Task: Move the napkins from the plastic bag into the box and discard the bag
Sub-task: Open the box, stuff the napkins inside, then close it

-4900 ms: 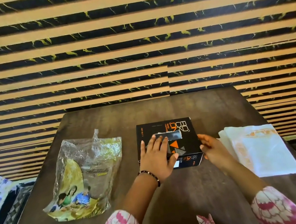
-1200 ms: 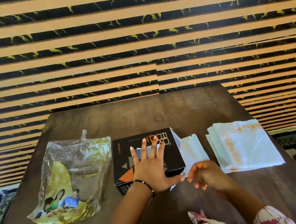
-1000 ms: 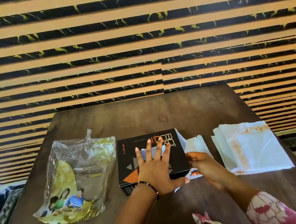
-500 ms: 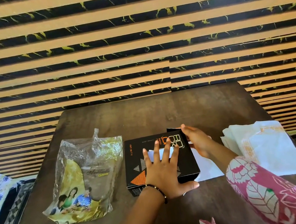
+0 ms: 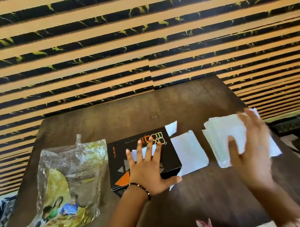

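The right hand (image 5: 248, 149), blurred, is now reaching over the napkin stack (image 5: 225, 139), fingers spread, grasp unclear. The left hand (image 5: 150, 171) is pressing flat on the black box (image 5: 121, 162); a hurried grab could be scattering loose sheets.

Right hand (image 5: 251, 146), at the far right edge of the black cardboard box (image 5: 142, 157) moments ago, now blurred over the white napkin stack (image 5: 224, 137) to the right, fingers spread.

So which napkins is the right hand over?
The napkin stack at the table's right side, under the blurred right hand; the loose napkin lies beside the box.
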Motion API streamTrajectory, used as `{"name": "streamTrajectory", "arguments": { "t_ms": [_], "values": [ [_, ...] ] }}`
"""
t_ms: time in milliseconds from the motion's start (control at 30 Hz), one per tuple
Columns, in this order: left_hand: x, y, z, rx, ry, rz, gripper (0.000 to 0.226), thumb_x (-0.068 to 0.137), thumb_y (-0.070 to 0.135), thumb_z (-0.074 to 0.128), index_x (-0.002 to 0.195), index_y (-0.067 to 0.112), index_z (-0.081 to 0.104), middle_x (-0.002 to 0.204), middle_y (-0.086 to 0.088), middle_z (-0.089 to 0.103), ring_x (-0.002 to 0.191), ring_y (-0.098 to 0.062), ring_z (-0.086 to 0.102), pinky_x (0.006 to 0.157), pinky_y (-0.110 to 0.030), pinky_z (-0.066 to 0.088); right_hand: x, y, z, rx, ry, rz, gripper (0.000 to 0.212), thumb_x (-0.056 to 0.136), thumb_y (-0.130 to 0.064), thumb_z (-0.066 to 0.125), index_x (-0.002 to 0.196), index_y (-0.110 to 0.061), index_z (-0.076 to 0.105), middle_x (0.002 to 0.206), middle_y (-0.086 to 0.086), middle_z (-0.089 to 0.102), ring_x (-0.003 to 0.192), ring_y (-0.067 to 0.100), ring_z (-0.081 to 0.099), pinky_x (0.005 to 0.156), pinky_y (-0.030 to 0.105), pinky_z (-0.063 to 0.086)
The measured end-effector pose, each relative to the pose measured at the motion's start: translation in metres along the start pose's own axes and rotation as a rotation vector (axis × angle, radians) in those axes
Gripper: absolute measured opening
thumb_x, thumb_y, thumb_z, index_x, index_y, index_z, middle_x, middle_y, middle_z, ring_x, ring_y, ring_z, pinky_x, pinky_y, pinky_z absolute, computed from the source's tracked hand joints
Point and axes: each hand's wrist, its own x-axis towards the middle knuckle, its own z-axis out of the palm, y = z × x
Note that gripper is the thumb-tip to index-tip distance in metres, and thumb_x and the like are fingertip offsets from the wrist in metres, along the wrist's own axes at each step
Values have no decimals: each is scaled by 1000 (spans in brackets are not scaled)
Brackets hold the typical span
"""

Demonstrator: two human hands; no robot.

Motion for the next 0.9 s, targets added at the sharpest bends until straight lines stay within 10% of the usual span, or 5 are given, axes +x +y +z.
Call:
{"name": "streamTrajectory", "arguments": {
  "t_ms": [100,200,533,800,900],
  "values": [
    [0,2,-3,1,2,3,120,48,94,11,146,27,2,158,-1,-9,144,-32,-14,106,-67,-10,-13,59,-21,-78,42,442,66,83,-42,36,135,-1,34,144,24,34,135,37,29,110,48,29],
    [1,11,-8,-23,2,6,122,45,93,7,146,24,7,158,0,-9,143,-30,-16,105,-65,-14,-20,101,-12,-248,-294,602,72,84,-52,28,134,-2,40,144,24,38,136,37,29,113,52,24],
    [35,113,-23,-337,71,189,89,75,70,21,145,16,18,156,-5,15,145,-21,10,117,-33,8,3,126,26,-390,-794,200,66,90,-58,25,146,-36,-2,159,-2,-8,146,26,-10,116,47,-6],
    [60,175,1,-669,-149,-72,49,91,36,48,135,17,36,138,-5,49,125,-22,46,102,-32,38,-11,146,37,-566,-765,-25,114,50,-78,54,145,-24,22,143,10,46,130,38,43,112,55,3],
    [58,181,4,-693,-190,-132,46,92,36,48,132,14,40,136,-6,50,122,-23,49,99,-29,40,-4,149,38,-563,-760,-56,100,41,-53,83,128,-13,54,126,9,63,115,35,59,95,59,41]
  ]
}}
